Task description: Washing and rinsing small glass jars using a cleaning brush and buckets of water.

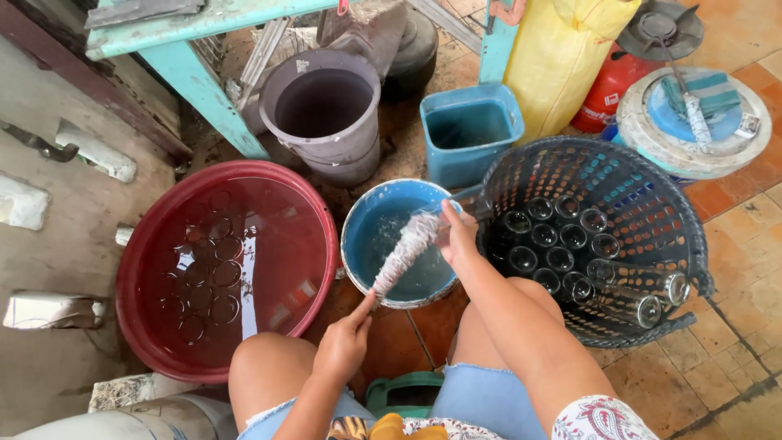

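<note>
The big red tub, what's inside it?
The round red plastic tub holds water with many clear glass bottles standing sunk in it, their round mouths showing. Reflections on the water hide some, so the full count and the tub's bottom can't be made out.

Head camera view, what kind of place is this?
Probably an outdoor washing spot in a yard or back porch. A red basin holds glasses under water, a dark basket holds washed ones, and the left hand works a soapy bottle brush over a blue bucket.
</note>
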